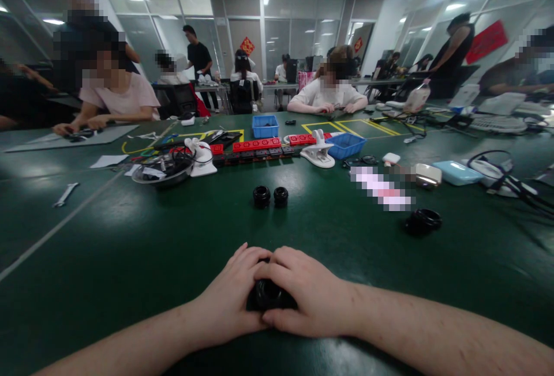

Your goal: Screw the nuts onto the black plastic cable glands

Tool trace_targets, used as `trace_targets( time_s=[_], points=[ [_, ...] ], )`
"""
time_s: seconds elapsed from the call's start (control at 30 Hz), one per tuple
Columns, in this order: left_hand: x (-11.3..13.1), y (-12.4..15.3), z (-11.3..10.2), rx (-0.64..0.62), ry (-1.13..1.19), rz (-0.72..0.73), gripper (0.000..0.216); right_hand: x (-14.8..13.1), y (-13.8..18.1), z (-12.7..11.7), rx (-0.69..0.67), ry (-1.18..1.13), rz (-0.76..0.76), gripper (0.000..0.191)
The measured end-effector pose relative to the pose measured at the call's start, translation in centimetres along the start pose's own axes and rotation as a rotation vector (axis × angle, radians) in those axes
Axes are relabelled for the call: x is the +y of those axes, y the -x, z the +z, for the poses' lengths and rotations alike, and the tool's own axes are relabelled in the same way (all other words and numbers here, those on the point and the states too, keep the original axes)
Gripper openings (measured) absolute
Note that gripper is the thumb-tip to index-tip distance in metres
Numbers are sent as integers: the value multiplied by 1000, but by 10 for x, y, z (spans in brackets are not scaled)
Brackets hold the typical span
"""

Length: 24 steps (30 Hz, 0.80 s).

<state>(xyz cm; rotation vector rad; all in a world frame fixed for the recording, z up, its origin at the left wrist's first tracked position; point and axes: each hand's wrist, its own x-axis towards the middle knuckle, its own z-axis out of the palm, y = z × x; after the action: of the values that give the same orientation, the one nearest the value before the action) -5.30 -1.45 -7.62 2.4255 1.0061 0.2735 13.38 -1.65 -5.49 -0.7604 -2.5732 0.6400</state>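
And here we are, close in: the left hand (229, 292) wraps the left side of a black ring (272, 294), and the right hand (307, 289) curls over it from the right, fingers of both clamped on it, tips meeting over its far edge, thumbs close together at the near side. The ring sits between the palms, low at the front of the green table (164, 249). Its round opening seems to face up and back toward the wearer; which way the long axis runs, I cannot tell, with the fingers over so much of it!

Beyond, off to the right, a wide ring (424, 221). Straight ahead, a left ring (261, 196) and a right ring (281, 196) stand just beside each other, mouths up. Wrench (66, 194) far left, then a cluttered bowl (147, 179), red strips (257, 144), a blue bin (265, 127), and at the far side a co-worker in white (326, 96), bent over the tabletop
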Motion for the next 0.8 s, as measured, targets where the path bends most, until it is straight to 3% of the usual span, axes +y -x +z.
trace_targets(
  time_s=[0.47,0.7,0.8],
  points=[
    [-1,1,0,13,18,1,58,0,0,0,1,2,5,43],
    [-5,1,2,2,3,12,69,3,4,2,258,-21,-139,59],
    [-5,1,1,1,8,17,68,4,4,4,261,17,-102,58]
  ],
)
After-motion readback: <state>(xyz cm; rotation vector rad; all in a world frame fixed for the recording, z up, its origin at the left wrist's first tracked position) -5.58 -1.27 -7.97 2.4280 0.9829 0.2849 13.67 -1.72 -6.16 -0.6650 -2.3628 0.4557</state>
